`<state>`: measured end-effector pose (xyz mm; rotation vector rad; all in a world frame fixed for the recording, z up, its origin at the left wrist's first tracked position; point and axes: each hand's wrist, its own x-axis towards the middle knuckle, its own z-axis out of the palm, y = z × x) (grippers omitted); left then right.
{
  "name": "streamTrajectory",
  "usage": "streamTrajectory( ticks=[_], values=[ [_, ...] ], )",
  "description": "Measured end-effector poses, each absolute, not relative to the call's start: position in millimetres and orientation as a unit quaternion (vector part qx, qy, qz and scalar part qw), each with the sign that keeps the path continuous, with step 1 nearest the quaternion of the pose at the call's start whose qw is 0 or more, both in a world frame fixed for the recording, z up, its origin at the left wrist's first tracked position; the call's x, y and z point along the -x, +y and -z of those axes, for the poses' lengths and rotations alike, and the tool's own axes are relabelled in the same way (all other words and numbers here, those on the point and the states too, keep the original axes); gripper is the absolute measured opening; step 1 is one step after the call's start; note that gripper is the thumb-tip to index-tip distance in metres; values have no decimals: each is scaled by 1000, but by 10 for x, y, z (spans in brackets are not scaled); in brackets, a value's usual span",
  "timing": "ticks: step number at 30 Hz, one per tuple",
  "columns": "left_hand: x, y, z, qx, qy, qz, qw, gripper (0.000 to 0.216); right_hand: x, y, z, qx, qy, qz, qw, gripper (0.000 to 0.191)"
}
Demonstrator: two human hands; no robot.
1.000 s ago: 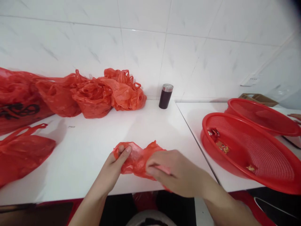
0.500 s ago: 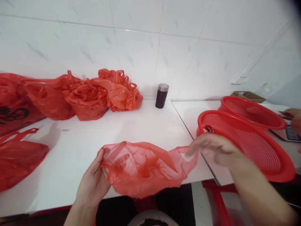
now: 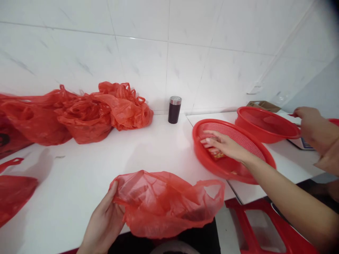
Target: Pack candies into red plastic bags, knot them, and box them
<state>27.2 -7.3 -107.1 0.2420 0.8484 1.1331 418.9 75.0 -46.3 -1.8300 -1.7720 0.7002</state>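
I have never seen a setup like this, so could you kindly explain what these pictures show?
There is no machine: a head-worn camera looks forward and down at the wearer's bare hands. The left hand holds an open red plastic bag by its edge. The right hand reaches into a red basket over small packets; its grip is unclear. On the white table, red bags and a dark tumbler stand near the wall. Another person's hand shows at right.
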Motion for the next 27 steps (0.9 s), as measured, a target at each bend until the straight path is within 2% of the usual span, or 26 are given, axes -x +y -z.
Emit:
streamTrajectory(
  ticks=[1,3,6,9,11,14,18,22,27],
  values=[
    [-284,-90,1067,-107,393,-521,750,16,-4186,866,484,656,-643,-290,268,61],
    [-285,-137,1070,-107,396,-521,749,16,-4265,1090,559,670,-641,-284,245,71],
    [-256,-208,1084,-107,387,-508,762,13,-4448,1356,701,721,-651,-218,94,90],
    [-235,-245,1094,-101,378,-500,773,14,-4491,1495,839,716,-665,-213,-10,95],
    [-235,-246,1107,-100,378,-504,770,16,-4417,1525,935,695,-683,-223,-35,97],
    [-251,-233,1141,-105,377,-504,770,18,-4265,1535,1076,675,-700,-223,-68,111],
    [-286,-233,1171,-96,374,-498,776,19,-4221,1599,1167,679,-702,-200,-78,123],
    [-306,-249,1163,-89,382,-490,778,19,-4271,1688,1126,670,-709,-202,-93,117],
    [-352,-257,1121,-71,391,-516,759,19,-4168,1638,1077,634,-743,-189,-98,82]
  ],
)
